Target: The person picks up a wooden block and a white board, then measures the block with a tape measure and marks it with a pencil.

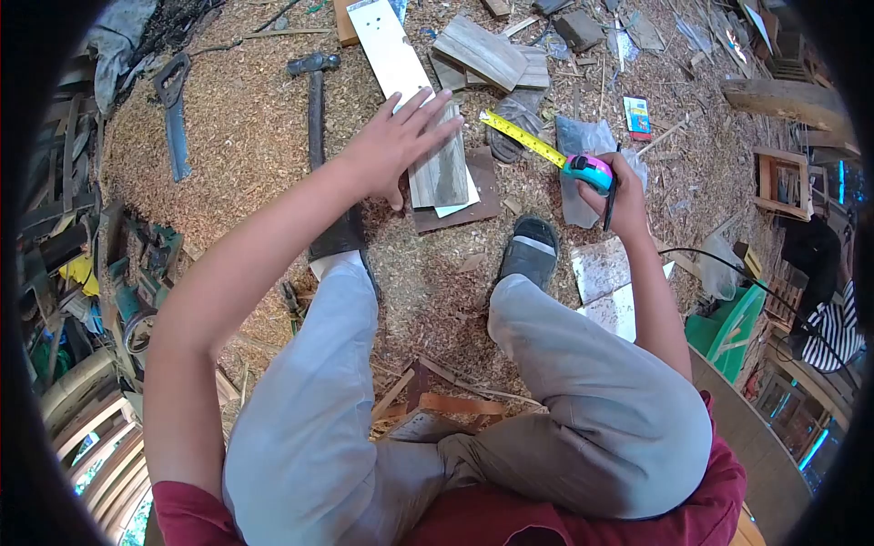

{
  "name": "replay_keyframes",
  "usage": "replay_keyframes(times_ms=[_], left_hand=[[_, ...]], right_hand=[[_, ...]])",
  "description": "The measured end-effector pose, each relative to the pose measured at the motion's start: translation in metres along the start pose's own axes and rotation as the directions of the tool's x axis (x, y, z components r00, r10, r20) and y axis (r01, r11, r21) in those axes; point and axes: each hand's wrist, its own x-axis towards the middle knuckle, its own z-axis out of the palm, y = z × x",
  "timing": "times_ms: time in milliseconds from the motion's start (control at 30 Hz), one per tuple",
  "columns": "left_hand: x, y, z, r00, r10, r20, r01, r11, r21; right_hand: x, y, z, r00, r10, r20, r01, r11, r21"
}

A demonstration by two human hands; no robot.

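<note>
At six o'clock, closest in, are the person's grey trousers point(314, 400), with a dark sandal point(531, 259) on the right foot near the middle of the view. At twelve o'clock, just beyond the feet, a grey board point(441, 177) lies over a brown sheet point(487, 182) on a floor point(241, 127) covered in wood shavings. The left hand point(393, 150) lies palm down over these pieces, open, its fingers spread toward the lower end of a long white board point(390, 45), gripping nothing. At two o'clock, the right hand point(624, 196) is closed around a pink and teal tape measure point(587, 171), along with a slim dark stick point(611, 191). Its yellow blade point(523, 136) is pulled out toward eleven o'clock, its tip near the boards but apart from them. Crumpled clear plastic point(578, 136) lies beside the tape. Farther out, a hammer point(316, 109) lies at eleven o'clock, a handsaw point(175, 123) at ten, and a blue and red packet point(637, 116) between one and two. Several short planks point(480, 52) overlap near twelve. Away toward three, another person point(833, 332) in striped clothing is partly visible.
</note>
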Motion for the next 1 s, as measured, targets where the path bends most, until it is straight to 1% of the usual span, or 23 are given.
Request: replay_keyframes(times_ms=[33, 133, 233, 267, 367, 400, 467, 533, 633, 667, 733, 833, 1000], left_hand=[[0.003, -0.002, -0.002, 0.999, 0.030, 0.044, -0.033, 0.997, 0.064], [0.009, -0.010, 0.008, 0.996, 0.062, 0.071, -0.054, 0.993, -0.101], [-0.005, 0.001, 0.021, 0.996, -0.092, -0.006, 0.089, 0.977, -0.194], [-0.014, 0.006, 0.021, 0.991, -0.131, -0.009, 0.127, 0.970, -0.209], [-0.040, 0.028, 0.029, 0.952, -0.303, -0.030, 0.282, 0.913, -0.295], [-0.046, 0.032, 0.026, 0.947, -0.321, -0.012, 0.295, 0.885, -0.360], [-0.049, 0.038, 0.028, 0.933, -0.359, -0.009, 0.327, 0.861, -0.390], [-0.048, 0.040, 0.025, 0.918, -0.396, -0.007, 0.358, 0.837, -0.413], [-0.042, 0.039, 0.013, 0.926, -0.377, 0.025, 0.364, 0.872, -0.327], [-0.042, 0.038, 0.013, 0.927, -0.375, 0.009, 0.359, 0.881, -0.306], [-0.043, 0.037, 0.014, 0.930, -0.367, -0.019, 0.350, 0.899, -0.262], [-0.046, 0.035, 0.021, 0.926, -0.321, -0.199, 0.257, 0.922, -0.291], [-0.045, 0.024, 0.032, 0.943, -0.209, -0.257, 0.094, 0.913, -0.396]], right_hand=[[-0.001, 0.000, 0.000, 1.000, -0.002, -0.004, 0.002, 1.000, 0.000], [-0.004, -0.002, -0.002, 1.000, 0.002, 0.027, -0.002, 1.000, -0.009], [-0.007, -0.002, -0.004, 1.000, 0.010, 0.027, -0.010, 1.000, -0.010], [-0.007, 0.000, -0.005, 0.999, 0.011, 0.030, -0.010, 0.999, -0.033], [-0.009, 0.005, -0.006, 1.000, -0.026, 0.014, 0.026, 1.000, -0.001], [-0.008, 0.005, -0.007, 0.999, -0.032, 0.020, 0.031, 0.999, 0.010], [-0.010, 0.004, -0.008, 0.999, -0.039, 0.034, 0.038, 0.999, 0.032], [-0.009, -0.002, -0.008, 0.997, -0.066, 0.050, 0.066, 0.998, 0.002], [-0.007, -0.019, -0.011, 0.995, -0.078, 0.068, 0.082, 0.995, -0.056], [-0.006, -0.023, -0.011, 0.994, -0.075, 0.074, 0.081, 0.994, -0.075], [-0.002, -0.024, -0.009, 0.991, -0.114, 0.072, 0.118, 0.992, -0.053], [0.006, -0.027, -0.007, 0.986, -0.142, 0.090, 0.145, 0.989, -0.034], [0.021, -0.039, -0.007, 0.982, -0.144, 0.122, 0.151, 0.987, -0.055]])
